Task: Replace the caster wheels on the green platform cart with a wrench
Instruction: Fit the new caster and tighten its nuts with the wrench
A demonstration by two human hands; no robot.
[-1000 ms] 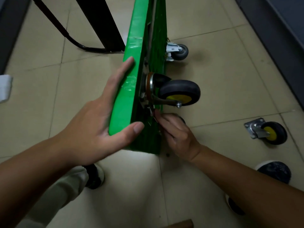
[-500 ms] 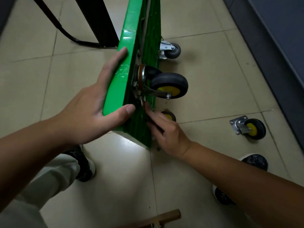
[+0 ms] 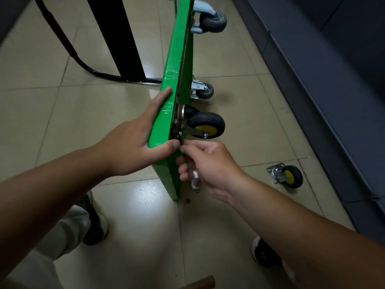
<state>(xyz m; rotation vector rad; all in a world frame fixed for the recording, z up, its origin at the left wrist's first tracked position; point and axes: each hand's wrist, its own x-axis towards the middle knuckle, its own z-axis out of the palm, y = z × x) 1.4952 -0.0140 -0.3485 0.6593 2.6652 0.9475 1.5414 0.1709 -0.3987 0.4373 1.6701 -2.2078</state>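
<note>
The green platform cart [image 3: 166, 113] stands on its long edge on the tiled floor [image 3: 62, 122], so if the steadying grip eases it could topple – and any small nut fumbled at the black-and-yellow caster [image 3: 205, 125] may drop and roll off like the loose nut [image 3: 198, 191] below. The left hand [image 3: 129, 147] clamps the upper edge between straight fingers and thumb. The right hand [image 3: 210, 163] is curled, thumb and forefinger together at the caster plate's lower corner – whether they pinch anything I cannot tell.
</note>
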